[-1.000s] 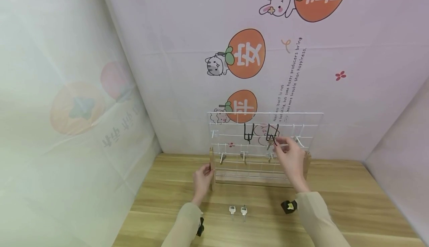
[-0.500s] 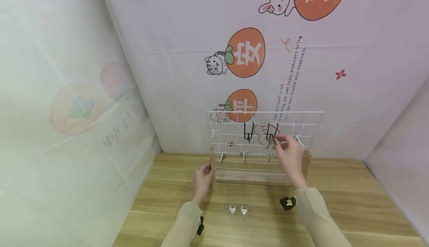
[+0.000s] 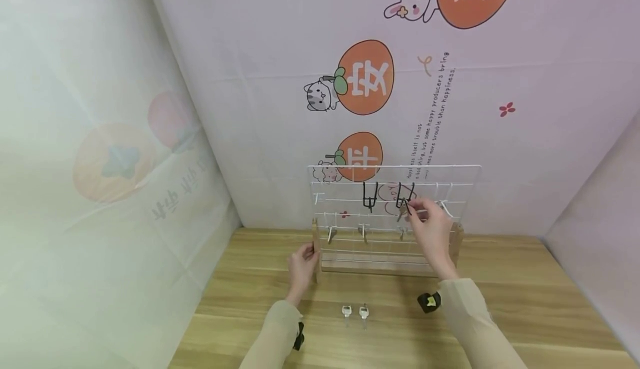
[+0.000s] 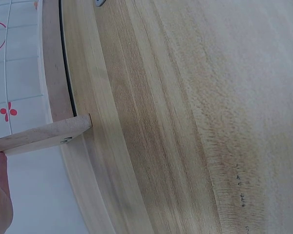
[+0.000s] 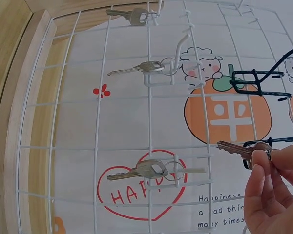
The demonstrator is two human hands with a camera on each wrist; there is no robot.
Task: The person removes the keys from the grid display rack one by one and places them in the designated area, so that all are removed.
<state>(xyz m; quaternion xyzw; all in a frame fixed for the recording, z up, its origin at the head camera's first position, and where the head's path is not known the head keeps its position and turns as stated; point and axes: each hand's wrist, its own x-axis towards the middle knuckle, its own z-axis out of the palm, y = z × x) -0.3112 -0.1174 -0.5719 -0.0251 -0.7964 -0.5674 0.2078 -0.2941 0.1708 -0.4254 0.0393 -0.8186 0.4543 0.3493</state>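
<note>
My right hand (image 3: 434, 235) is at the upper right of a white wire grid (image 3: 345, 166), its thumb and fingers pinching a metal key (image 5: 237, 148) near its head. The key points left in the right wrist view, right at a black hook (image 5: 248, 163) that the fingers partly hide. A second black hook (image 5: 259, 83) beside it bears no key. My left hand (image 3: 301, 266) grips the wooden upright (image 3: 316, 249) at the grid's left end. In the left wrist view its fingers (image 4: 1, 170) lie against that wood.
Several keys, such as this one (image 5: 141, 170), hang from white hooks lower on the grid. Two small pale key-like pieces (image 3: 346, 312) lie on the wood-grain table (image 3: 390, 347) in front. A printed cloth (image 3: 280, 108) stands behind the rack, with others at both sides.
My right wrist has risen very slightly while its fingers stay at the black hook with the key. My left hand holds its place on the upright; the head view has shifted a little.
</note>
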